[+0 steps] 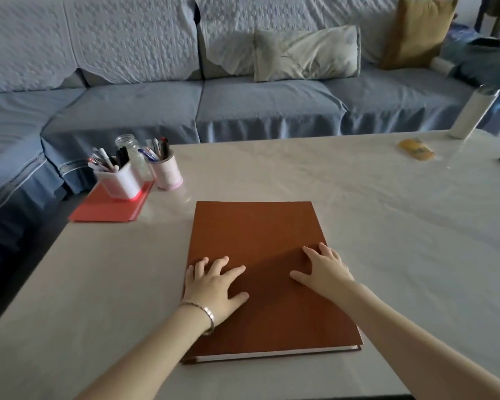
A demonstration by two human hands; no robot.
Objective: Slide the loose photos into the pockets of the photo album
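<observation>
A closed brown photo album (257, 229) lies flat on the pale table (387, 226) right in front of me. My left hand (214, 284), with a bracelet at the wrist, rests palm down on the cover near its left edge, fingers spread. My right hand (324, 268) rests flat on the cover near the right edge, fingers spread too. Neither hand holds anything. No loose photos are in view.
A red folder (98, 210) lies at the table's left, with a white pen holder (119, 180), a glass jar (129, 148) and a pink pen cup (166, 168) by it. A white bottle (471, 114) and a yellow packet (416, 150) sit far right. A blue sofa (243, 105) stands behind.
</observation>
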